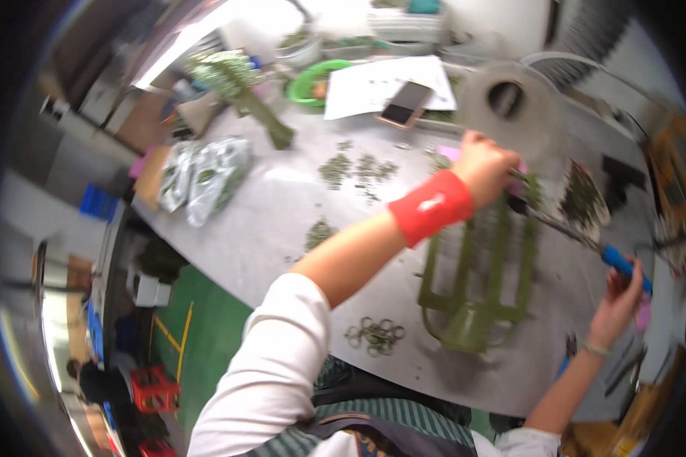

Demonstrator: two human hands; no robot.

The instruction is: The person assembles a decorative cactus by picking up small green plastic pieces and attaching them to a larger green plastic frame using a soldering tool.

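- step in hand, as best I could judge: fiddling with the far end of the green frame (465,329), which lay on the grey counter (270,202) in front of the person;
- left grip (489,169) was curled over that far end, knuckles up; couldn't tell how tightly it had closed or what it pinched, fingertips were tucked out of sight;
- right grip (616,308) looked loosely closed on the handle of a blue-handled tool (616,260); its dark shaft slanted in toward the same end;
- my take: the next move called for the left side steadying the work while the right placed the tool tip; small nudges, no shoving;
- hard to make out: blur smeared everything, so no idea whether the tip touched the frame; the left grip overlapped a round grey piece (480,114) behind it;
- green rings (379,333) overlapped in a heap nearer the person, so counting was hopeless; both sleeves ran off the lower edge
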